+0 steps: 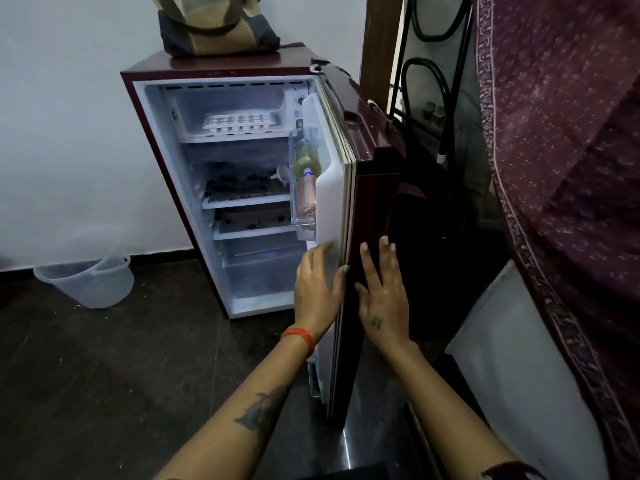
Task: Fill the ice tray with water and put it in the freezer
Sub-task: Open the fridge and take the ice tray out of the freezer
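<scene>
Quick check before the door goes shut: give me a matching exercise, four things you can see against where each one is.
Things:
1. ice tray
2. bag
3. bucket
4. bottle

Places:
A. on the floor, left of the fridge
B. in the door shelf
C. in the freezer compartment
D. on top of the fridge

Pairs: 1-C, 2-D, 3-A, 4-B

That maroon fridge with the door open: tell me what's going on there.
A person stands at the small maroon fridge with its door swung open. The left hand lies flat on the door's white inner side, the right hand flat on its dark outer face. The white plastic ice tray already sits in the top freezer compartment.
</scene>
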